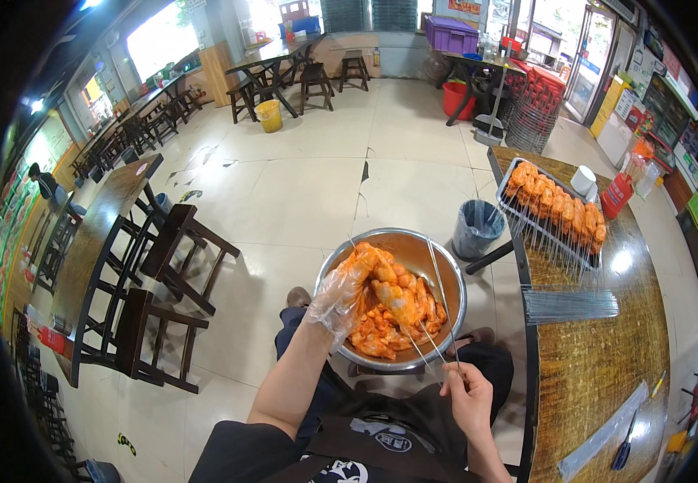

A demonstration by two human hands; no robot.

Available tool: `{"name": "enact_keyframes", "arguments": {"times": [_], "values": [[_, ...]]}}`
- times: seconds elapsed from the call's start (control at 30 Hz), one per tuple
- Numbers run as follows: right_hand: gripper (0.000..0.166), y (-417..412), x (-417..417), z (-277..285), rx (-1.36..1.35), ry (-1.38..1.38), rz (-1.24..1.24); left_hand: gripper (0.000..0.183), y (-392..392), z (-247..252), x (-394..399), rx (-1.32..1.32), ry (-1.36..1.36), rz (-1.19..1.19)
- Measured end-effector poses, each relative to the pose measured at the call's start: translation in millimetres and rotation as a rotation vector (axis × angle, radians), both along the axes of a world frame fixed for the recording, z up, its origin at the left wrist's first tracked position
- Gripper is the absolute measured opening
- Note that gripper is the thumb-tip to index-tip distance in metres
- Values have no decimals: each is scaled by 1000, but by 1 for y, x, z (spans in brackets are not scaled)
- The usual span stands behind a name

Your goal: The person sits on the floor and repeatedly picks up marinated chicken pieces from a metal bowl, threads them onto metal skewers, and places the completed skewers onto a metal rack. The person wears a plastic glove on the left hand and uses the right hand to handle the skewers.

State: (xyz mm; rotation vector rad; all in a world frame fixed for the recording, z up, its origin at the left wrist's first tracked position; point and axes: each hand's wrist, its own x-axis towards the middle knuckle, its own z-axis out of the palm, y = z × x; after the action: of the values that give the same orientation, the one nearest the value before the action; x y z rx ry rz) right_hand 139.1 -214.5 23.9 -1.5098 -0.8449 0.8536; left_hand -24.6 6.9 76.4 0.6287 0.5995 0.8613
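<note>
My left hand (338, 297), in a clear plastic glove, grips marinated chicken pieces (398, 300) above a large steel bowl (412, 249). More orange-coated chicken (379, 341) lies in the bowl, which stands between my knees. Two thin metal skewers (426, 338) run from the raised chicken toward my bare right hand (468, 389). That hand pinches them near their lower ends, along with a separate skewer (439, 284) that points up across the bowl's right side. My left fingertips are partly hidden by the meat.
On the wooden table (596, 356) at right are a tray of skewered meat (557, 205), bare skewers (572, 305), a white cup (582, 180), a plastic sleeve (605, 431) and a dark-handled tool (622, 454). A lined bin (477, 232) stands beside it. Stools (171, 241) stand left; a person (53, 187) is farther off.
</note>
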Motion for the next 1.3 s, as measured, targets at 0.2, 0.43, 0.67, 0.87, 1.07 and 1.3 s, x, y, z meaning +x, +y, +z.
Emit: {"name": "enact_keyframes", "arguments": {"times": [0.2, 0.43, 0.67, 0.87, 1.07, 1.3], "values": [[14, 4, -1, 4, -49, -35, 7, 39, -14, 6, 1, -77, -24, -6], [13, 16, -6, 15, -21, -32, 30, 40, -12, -8, -2, -92, -49, -90], [15, 21, -4, 3, 10, 12, 18, 50, -18, -2, 1, -104, -79, -60], [16, 28, -6, 0, -19, 98, 46, 37, -25, 12, 4, -102, -70, -55], [16, 34, 1, -8, -39, 137, 94, 37, -9, -37, 3, -116, -101, 54], [21, 28, -4, -22, -17, 478, 232, 36, 7, -52, 20, -106, -155, 88]]}}
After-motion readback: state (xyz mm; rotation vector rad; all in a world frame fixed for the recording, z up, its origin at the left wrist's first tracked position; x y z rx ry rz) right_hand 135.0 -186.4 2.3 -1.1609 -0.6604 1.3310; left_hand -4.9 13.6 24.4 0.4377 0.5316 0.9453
